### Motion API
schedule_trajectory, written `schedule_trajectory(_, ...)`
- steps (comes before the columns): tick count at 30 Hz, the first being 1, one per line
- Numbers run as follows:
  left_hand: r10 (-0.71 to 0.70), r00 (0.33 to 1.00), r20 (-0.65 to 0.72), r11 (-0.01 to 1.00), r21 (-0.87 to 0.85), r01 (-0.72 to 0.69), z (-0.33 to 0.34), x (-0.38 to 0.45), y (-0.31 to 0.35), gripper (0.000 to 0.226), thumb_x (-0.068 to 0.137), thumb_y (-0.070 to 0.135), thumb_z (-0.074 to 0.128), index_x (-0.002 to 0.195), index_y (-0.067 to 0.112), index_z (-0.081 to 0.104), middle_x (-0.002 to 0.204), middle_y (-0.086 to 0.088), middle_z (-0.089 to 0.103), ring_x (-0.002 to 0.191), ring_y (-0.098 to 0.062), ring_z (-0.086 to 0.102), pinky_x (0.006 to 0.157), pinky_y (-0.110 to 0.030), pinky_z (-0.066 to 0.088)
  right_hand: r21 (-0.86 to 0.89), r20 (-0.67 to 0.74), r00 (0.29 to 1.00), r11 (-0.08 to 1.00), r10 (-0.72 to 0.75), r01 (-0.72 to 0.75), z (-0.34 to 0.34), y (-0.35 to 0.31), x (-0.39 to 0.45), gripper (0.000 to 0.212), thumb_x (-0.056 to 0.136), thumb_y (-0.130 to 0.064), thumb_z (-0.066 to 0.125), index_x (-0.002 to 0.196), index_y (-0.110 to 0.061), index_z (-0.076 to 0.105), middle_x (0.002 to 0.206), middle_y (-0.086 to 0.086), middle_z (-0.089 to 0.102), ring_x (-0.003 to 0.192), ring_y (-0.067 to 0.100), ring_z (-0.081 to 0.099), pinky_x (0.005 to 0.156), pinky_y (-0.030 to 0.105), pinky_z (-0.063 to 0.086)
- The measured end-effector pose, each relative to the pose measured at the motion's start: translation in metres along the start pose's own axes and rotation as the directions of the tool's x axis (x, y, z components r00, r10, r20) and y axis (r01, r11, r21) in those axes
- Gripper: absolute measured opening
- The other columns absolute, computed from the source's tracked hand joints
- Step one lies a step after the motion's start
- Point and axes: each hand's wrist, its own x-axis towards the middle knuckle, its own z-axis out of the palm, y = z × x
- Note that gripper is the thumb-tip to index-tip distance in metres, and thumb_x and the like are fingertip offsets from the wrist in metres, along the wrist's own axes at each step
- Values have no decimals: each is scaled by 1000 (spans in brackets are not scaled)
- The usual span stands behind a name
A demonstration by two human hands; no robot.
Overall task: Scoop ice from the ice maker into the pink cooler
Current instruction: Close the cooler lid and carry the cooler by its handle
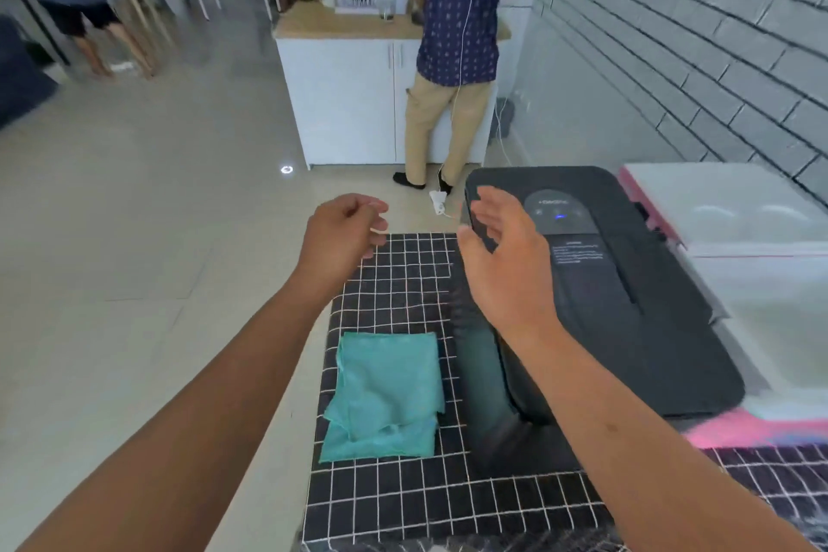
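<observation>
The black ice maker (627,305) stands on a table with a black grid-pattern cloth (425,497); its lid is down and a small blue light glows on its top panel. The pink cooler (735,215) with a white lid sits right behind it, against the brick wall. My right hand (502,255) hovers open over the ice maker's front left corner, fingers spread, holding nothing. My left hand (345,233) hangs in the air left of the table's far edge, fingers loosely curled, with nothing in it. No scoop is visible.
A folded teal cloth (385,394) lies on the table left of the ice maker. Beyond the table a person in a patterned shirt (457,13) stands at a white cabinet with a wooden top (349,99). A white plug and cable (439,202) lie on the floor.
</observation>
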Motion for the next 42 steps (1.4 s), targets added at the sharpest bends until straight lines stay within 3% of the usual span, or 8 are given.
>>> schedule_trajectory(6,172,968,185,985,-62,-163,96,-12,93,19,92,23,53,90,20,72,79,-2,73,71,-17,69,68,-35,57,-83,-190,979,992,76,-93,-122,23,42,37,88,-20,62,124,-26,56,113,-12,62,106,4,58,96,24,44)
schedule_trajectory(11,207,945,255,970,-180,-164,208,-32,124,19,90,20,51,101,26,66,80,-1,73,70,-16,69,66,-33,56,-157,-292,952,977,94,-145,-222,72,61,35,86,-21,61,121,-25,57,110,-10,64,102,4,58,89,19,41)
schedule_trajectory(22,-10,969,247,987,-152,49,460,-23,122,8,86,19,55,85,14,61,85,-11,61,78,-23,57,72,-37,44,-388,-189,971,898,144,-209,-416,217,126,54,86,-38,63,135,-22,48,128,-5,56,121,13,49,99,30,39)
schedule_trajectory(25,-77,984,160,993,98,62,501,-8,103,43,87,26,57,125,5,58,123,-15,61,114,-32,56,101,-43,43,-451,-127,970,859,207,-242,-453,257,150,53,86,-38,63,133,-18,49,131,0,54,123,19,49,98,34,39)
schedule_trajectory(28,-115,989,94,974,205,94,521,3,88,53,88,26,58,132,-1,49,118,-8,52,106,-25,52,90,-34,42,-512,-53,965,822,258,-248,-477,288,174,45,85,-39,64,124,-21,50,125,3,53,121,22,47,97,36,36)
schedule_trajectory(32,-242,970,3,927,296,231,540,22,74,58,85,31,61,132,0,45,129,-17,51,116,-34,51,96,-39,45,-573,18,962,791,272,-214,-486,320,210,73,84,-41,66,145,-12,36,147,10,42,136,26,37,108,36,30)
schedule_trajectory(38,-364,931,-26,891,280,357,560,44,65,71,84,42,63,138,2,39,136,-17,47,119,-33,51,101,-40,44,-645,121,917,732,381,-219,-475,363,242,83,83,-49,63,149,-13,26,148,13,36,136,31,32,108,44,34)
schedule_trajectory(42,-381,923,-49,910,159,383,562,52,59,65,81,47,69,127,5,50,117,-8,60,105,-27,58,90,-35,48,-568,182,879,777,440,-271,-467,381,248,84,80,-48,68,147,-15,30,145,12,42,133,28,40,107,41,36)
